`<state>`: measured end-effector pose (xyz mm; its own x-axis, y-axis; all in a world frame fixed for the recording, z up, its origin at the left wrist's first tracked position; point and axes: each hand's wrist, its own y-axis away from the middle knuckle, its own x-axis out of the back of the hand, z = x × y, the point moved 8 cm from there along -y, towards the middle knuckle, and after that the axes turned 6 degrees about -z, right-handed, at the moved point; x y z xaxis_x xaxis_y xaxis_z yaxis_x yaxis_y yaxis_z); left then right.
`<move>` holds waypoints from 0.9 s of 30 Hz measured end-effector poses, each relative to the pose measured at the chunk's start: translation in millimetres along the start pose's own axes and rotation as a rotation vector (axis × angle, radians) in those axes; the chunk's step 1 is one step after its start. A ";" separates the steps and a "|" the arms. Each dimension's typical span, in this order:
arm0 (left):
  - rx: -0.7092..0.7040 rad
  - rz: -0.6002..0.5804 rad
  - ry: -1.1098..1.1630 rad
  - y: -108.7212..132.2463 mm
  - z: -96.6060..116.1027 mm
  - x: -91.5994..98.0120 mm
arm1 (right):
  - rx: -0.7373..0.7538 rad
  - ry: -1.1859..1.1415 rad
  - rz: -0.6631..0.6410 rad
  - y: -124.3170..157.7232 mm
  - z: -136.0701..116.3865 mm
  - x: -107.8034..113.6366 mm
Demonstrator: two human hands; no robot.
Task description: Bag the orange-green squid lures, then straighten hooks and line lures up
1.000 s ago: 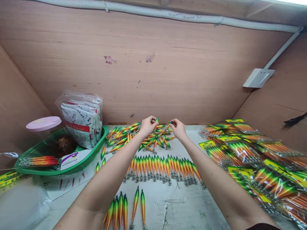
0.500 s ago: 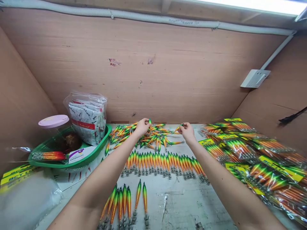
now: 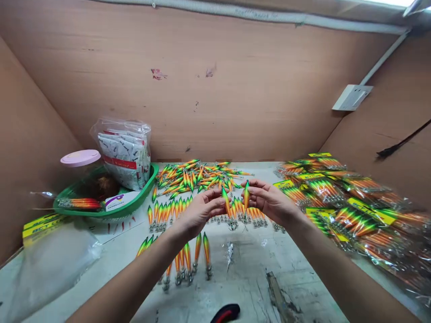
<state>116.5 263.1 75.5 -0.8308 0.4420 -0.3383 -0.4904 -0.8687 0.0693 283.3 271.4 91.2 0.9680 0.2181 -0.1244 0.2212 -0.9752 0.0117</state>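
Observation:
Between the fingers of my left hand (image 3: 205, 208) is a green-and-orange fishing lure (image 3: 226, 201), hooks pointing down. My right hand (image 3: 269, 199) pinches a second lure (image 3: 247, 195) of the same kind, held upright beside the first with a small gap. Both hands hover over a row of lures (image 3: 168, 211) laid side by side on the table, partly hidden by my hands. Behind them lies a loose pile of lures (image 3: 188, 177). Nearer to me, a shorter group of lures (image 3: 206, 253) rests to the left, partly covered by my left forearm.
Packed lures in clear bags (image 3: 330, 202) are heaped on the right. At the left stands a green basket (image 3: 134, 206) with a pink-lidded jar (image 3: 81, 158) and a bag of packets (image 3: 123, 154). An empty plastic bag (image 3: 57, 255) lies in front; a black-and-red handle (image 3: 226, 314) shows at the bottom edge.
Both hands have come back from the pile toward me and closer together, each carrying a lure. The view has tipped downward, bringing the black-and-red handle into sight.

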 end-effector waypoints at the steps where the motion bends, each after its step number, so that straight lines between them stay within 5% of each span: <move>1: 0.018 -0.029 0.046 10.2 -4.8 -3.8 | -0.015 -0.034 -0.044 12.6 1.1 -11.1; 7: 0.067 -0.125 0.162 45.4 -17.1 -15.4 | -0.074 -0.179 -0.156 50.3 11.6 -46.0; 21: 0.099 -0.052 0.147 60.7 -28.5 -17.2 | -0.163 -0.276 -0.105 63.7 34.3 -59.7; 24: 0.108 -0.028 -0.029 56.4 -32.7 -11.2 | -0.164 -0.230 -0.123 62.2 37.0 -60.3; 27: 0.194 0.090 -0.523 45.9 -46.0 8.6 | -0.256 0.016 -0.051 54.0 56.7 -51.9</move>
<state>99.0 216.7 32.6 -0.8669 0.4632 0.1841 -0.4102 -0.8729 0.2643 238.3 205.3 42.0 0.9560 0.2693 -0.1160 0.2908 -0.9218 0.2565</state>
